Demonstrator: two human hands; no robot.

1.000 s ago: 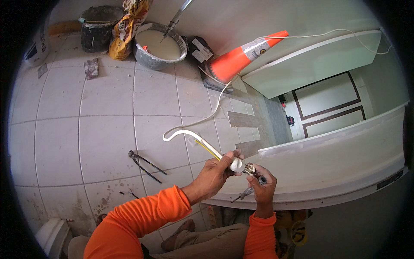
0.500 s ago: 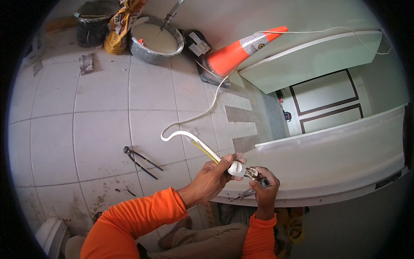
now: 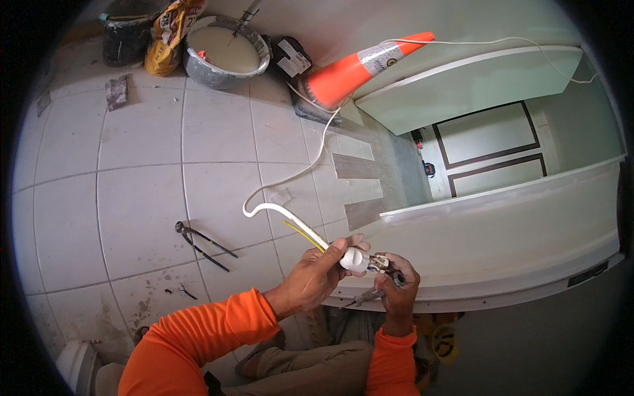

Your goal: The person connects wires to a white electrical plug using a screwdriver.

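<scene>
1. Pale floor tiles (image 3: 139,218) spread beneath both hands.
2. Left hand (image 3: 314,280), thumb uppermost, grasps a white plug cover (image 3: 354,259) on a cable (image 3: 290,214).
3. Right hand (image 3: 401,287), fingers curled, holds the metal plug core (image 3: 378,263) just beside it, plus a screwdriver (image 3: 366,297).
4. Leftward lie pincers (image 3: 205,247); beyond, an orange cone (image 3: 343,79) wears a printed band (image 3: 381,58).

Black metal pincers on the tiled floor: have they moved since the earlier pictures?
No: the black metal pincers lie across the same grey grout lines; only the view shifted.

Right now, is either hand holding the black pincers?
No, the pincers lie on the tiled floor, apart from the left hand and the right hand.
</scene>
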